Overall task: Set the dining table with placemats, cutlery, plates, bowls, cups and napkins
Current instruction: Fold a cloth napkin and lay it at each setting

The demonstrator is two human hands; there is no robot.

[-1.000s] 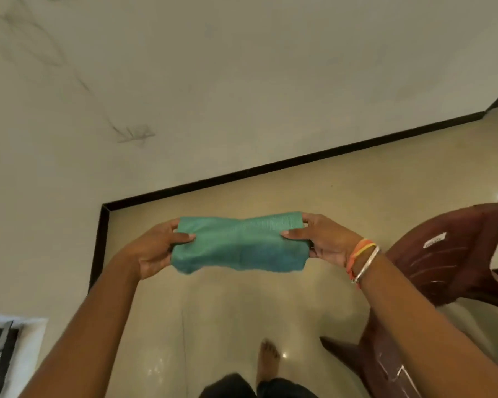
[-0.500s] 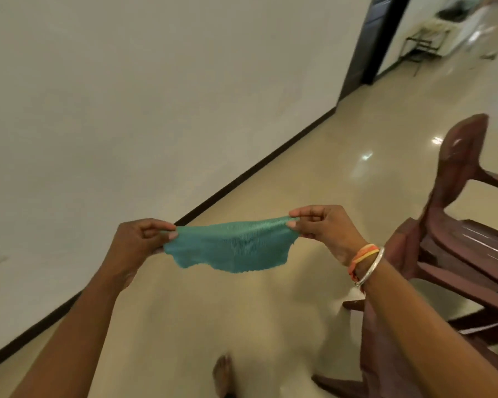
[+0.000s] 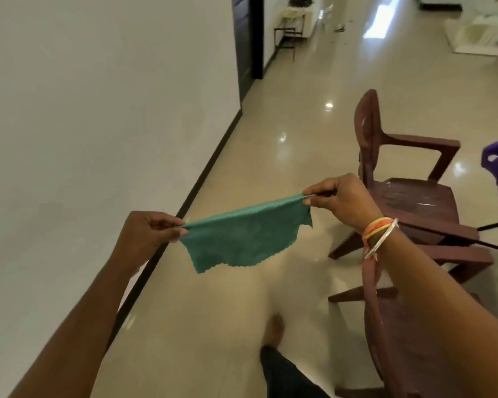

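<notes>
Pinching green napkin [image 3: 242, 242] taut with left hand [image 3: 147, 234] and right hand [image 3: 339, 196], risking a drop onto floor [image 3: 213, 326] through 1 slackened pinch.

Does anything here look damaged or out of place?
Nothing looks damaged. The green cloth, pinched between left hand and right hand, has a zigzag lower edge, likely intended. Dark bits litter the far floor.
</notes>
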